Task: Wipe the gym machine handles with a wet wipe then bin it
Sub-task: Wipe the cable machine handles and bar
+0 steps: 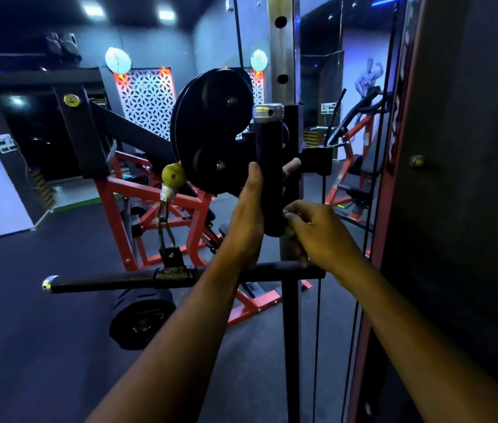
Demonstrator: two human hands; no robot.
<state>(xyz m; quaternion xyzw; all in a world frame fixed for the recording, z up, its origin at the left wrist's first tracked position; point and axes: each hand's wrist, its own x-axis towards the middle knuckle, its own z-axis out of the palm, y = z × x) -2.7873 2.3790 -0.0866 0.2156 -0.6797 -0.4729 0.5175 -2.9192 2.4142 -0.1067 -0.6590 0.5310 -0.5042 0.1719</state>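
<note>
The upright handle point(269, 175), a black foam-covered bar with a silver metal cap on top, stands just right of the frame's centre, mounted on the black carriage of the cable machine. The left hand point(249, 221) wraps it from the left side: the thumb lies up along the near face, and fingertips show past the bar's right edge, so this grip is clamped around the handle. The right hand point(317, 233) sits at the handle's lower end from the right, fingers curled in and touching the foam near its bottom; whether a wet wipe is pinched there cannot be told, as the spot is dark and the fingers cover it. Just left of the handle, the black pulley wheels point(214, 138) sit nearly touching it. Below them hangs a yellow-green ball stopper point(173, 175) with a clip and strap leading down to a horizontal black bar point(180, 274), which crosses the lower centre of the frame behind both forearms. A perforated steel upright point(282, 50) rises behind the handle to the top of the frame. At the right edge stands the dark weight-stack cover point(461, 178) with a red stripe. In the middle left is a red-framed machine point(162, 215), with a black weight plate point(140, 319) near the floor below it.
</note>
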